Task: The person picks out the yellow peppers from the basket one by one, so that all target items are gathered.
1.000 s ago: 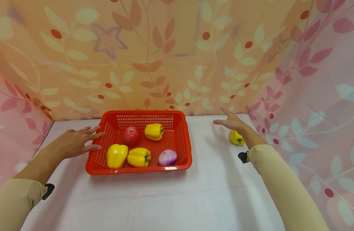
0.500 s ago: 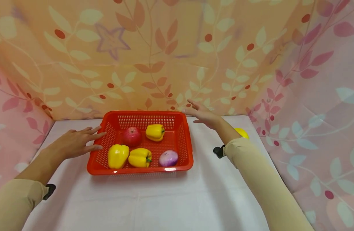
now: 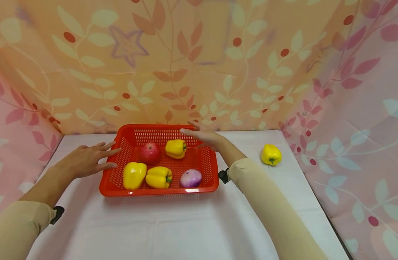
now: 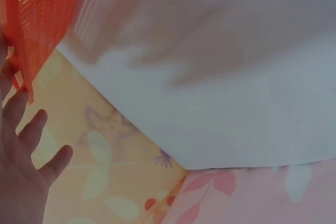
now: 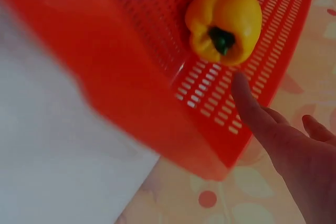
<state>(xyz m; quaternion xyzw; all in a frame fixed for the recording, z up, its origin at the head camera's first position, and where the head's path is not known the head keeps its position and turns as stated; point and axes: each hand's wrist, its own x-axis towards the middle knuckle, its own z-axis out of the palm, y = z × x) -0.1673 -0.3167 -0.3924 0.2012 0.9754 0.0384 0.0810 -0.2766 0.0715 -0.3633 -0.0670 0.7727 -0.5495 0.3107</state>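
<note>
A red plastic basket (image 3: 160, 192) stands on the white table. In it lie a yellow bell pepper (image 3: 176, 149) at the back, two more yellow peppers in front, a pomegranate (image 3: 150, 153) and a purple onion (image 3: 191, 178). My left hand (image 3: 85, 161) is at the basket's left rim, fingers spread and overlapping it. Over the back right part of the basket reaches my right hand (image 3: 206, 136), fingers extended and holding nothing. The right wrist view shows its fingertip close to the back yellow pepper (image 5: 224, 27).
Another yellow bell pepper (image 3: 271, 155) sits on the white table (image 3: 186, 227) to the right of the basket. Floral curtains (image 3: 199, 65) hang behind the table and along both sides.
My right hand has moved left from near the lone yellow pepper at the right to over the basket, uncovering that pepper. The left hand has stayed at the left rim.
</note>
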